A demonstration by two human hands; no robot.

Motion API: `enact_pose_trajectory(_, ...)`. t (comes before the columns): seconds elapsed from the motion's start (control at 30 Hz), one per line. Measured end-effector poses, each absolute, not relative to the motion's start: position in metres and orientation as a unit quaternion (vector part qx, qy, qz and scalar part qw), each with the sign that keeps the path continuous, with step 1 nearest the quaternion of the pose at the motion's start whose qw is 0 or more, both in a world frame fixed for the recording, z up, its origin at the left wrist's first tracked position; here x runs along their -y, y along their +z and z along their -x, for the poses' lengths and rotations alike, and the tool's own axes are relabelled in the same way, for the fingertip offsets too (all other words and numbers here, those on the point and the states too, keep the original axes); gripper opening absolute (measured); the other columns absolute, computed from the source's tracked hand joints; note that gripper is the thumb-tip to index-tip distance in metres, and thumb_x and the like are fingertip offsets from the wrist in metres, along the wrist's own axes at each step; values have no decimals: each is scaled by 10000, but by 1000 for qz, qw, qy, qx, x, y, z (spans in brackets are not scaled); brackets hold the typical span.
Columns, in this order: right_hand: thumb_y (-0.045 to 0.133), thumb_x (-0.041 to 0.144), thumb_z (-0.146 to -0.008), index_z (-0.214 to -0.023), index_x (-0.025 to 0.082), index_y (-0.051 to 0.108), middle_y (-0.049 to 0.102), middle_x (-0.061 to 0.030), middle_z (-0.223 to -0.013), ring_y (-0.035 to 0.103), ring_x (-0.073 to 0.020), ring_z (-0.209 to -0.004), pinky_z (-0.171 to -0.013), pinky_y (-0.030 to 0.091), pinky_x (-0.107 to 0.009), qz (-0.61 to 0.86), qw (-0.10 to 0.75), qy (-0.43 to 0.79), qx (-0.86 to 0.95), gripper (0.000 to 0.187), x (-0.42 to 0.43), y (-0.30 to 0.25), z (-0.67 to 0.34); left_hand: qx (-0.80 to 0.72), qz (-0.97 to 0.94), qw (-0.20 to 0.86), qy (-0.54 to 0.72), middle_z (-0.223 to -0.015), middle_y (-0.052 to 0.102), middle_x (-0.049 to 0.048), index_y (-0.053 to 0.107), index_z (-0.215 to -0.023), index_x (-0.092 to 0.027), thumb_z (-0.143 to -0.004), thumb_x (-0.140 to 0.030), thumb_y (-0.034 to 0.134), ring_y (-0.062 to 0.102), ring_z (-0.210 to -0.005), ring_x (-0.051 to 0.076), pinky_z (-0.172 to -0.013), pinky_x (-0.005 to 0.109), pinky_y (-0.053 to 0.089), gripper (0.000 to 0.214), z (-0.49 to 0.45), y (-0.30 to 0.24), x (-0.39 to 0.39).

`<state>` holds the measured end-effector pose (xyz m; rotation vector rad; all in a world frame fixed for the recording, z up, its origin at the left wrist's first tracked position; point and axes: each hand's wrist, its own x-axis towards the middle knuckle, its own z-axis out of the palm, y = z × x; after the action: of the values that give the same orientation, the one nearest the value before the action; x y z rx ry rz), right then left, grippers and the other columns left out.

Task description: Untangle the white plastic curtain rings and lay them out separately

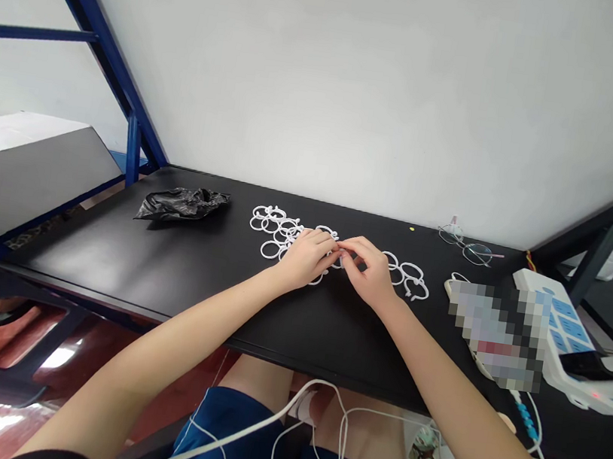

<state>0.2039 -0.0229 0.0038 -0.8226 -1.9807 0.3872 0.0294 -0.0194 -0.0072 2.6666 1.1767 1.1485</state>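
White plastic rings with small knobs or eyelets, like curtain rings (269, 249), lie in a loose spread on the black tabletop. My left hand (308, 255) is over the middle of the spread, its fingers bent and closed near a ring. My right hand (366, 263) meets it fingertip to fingertip, thumb and forefinger pinched at a ring partly hidden between the hands. To the right of my right hand, several linked rings (411, 273) rest on the table, and the rightmost one looks open at its end.
A crumpled black plastic bag (181, 204) lies at the left on the table (130, 265). Eyeglasses (469, 246) sit at the back right. A blurred phone (488, 335) and a power strip (560, 326) with a plugged-in charger are at the right. White cables (318, 391) cross my lap.
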Motion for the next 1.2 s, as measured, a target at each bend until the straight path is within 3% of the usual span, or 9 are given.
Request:
enact_pose_trajectory(0.33,536,193,-882,-987,224,679,643,-60,-936,624,-153,-730,-563,585,-280,320,486,139,801,180,20,0,-202,-381,-848,23,368,-907,642,70,590,-916,-182,-1003,-277,374,569,-894,198,-802,355,422,251,-29,-4,20)
enact_pose_trajectory(0.5,577,241,-882,-973,240,694,664,-50,-887,650,-169,-744,-591,607,-301,340,506,131,782,148,21,1,-203,-361,-839,44,405,-1006,623,85,547,-1016,-189,-954,-222,432,577,-961,208,-845,367,463,135,-29,-2,22)
enact_pose_trajectory(0.67,631,237,-849,-905,237,699,691,-32,-823,673,-180,-730,-608,605,-318,361,531,114,759,88,24,4,-203,-328,-842,69,423,-1128,584,113,464,-1162,-183,-864,-188,533,564,-1074,227,-920,387,488,306,-30,-2,25)
enact_pose_trajectory(0.93,680,211,-799,-839,222,716,694,-22,-792,665,-157,-637,-614,597,-319,353,521,148,763,55,30,5,-199,-329,-863,89,372,-1187,608,117,453,-1234,-194,-912,-240,550,582,-1100,250,-943,414,477,340,-29,-6,20)
enact_pose_trajectory(1.03,713,254,-779,-829,218,717,706,-26,-802,673,-168,-666,-621,597,-320,368,530,196,738,62,29,5,-197,-313,-872,93,364,-1127,625,108,469,-1215,-183,-915,-261,557,595,-1032,236,-895,385,482,322,-29,-6,19)
enact_pose_trajectory(1.2,822,365,-658,-804,196,705,729,-45,-798,694,-195,-743,-657,594,-326,374,530,396,650,251,25,9,-199,-322,-871,99,359,-942,618,80,518,-1019,-175,-908,-429,577,590,-894,221,-805,353,478,284,-30,-7,18)
